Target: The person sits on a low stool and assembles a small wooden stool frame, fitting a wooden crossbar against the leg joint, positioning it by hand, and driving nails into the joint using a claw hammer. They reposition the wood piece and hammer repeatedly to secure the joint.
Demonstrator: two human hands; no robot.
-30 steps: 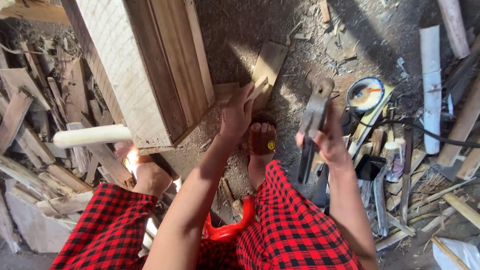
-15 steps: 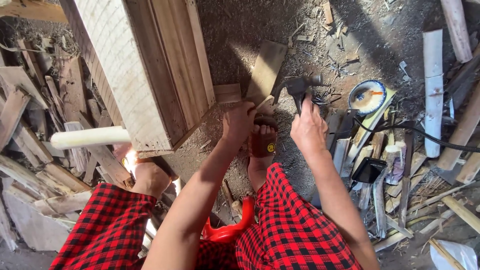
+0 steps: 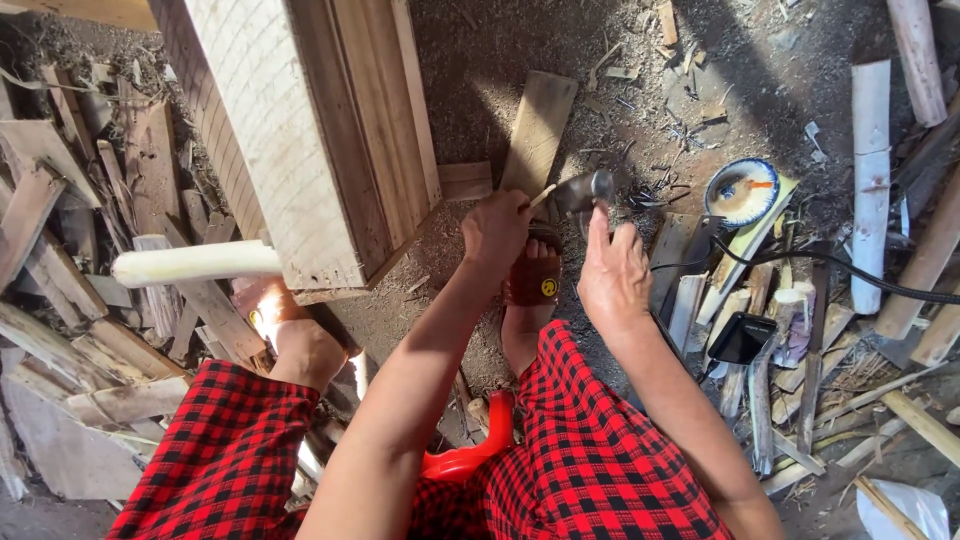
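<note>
My left hand (image 3: 495, 230) is closed on a thin pale wooden stick (image 3: 541, 196) that points up and to the right. My right hand (image 3: 612, 272) grips the handle of a metal chopping blade (image 3: 582, 192), and the blade's head meets the tip of the stick. Both hands hover over my right foot in a brown sandal (image 3: 531, 276), just below a short flat plank (image 3: 538, 133) lying on the dirt. My legs are in red and black checked cloth (image 3: 590, 450).
A large wooden crate (image 3: 300, 130) stands at upper left with a pale round pole (image 3: 190, 264) beside it. A blue-rimmed bowl (image 3: 741, 191), a black cable (image 3: 830, 265), a small black tray (image 3: 741, 338) and scattered wood strips lie to the right. Scrap boards pile up at left.
My right hand has swung the blade from a raised position at the right down and left onto the stick's tip. The left hand has kept its hold near the plank.
</note>
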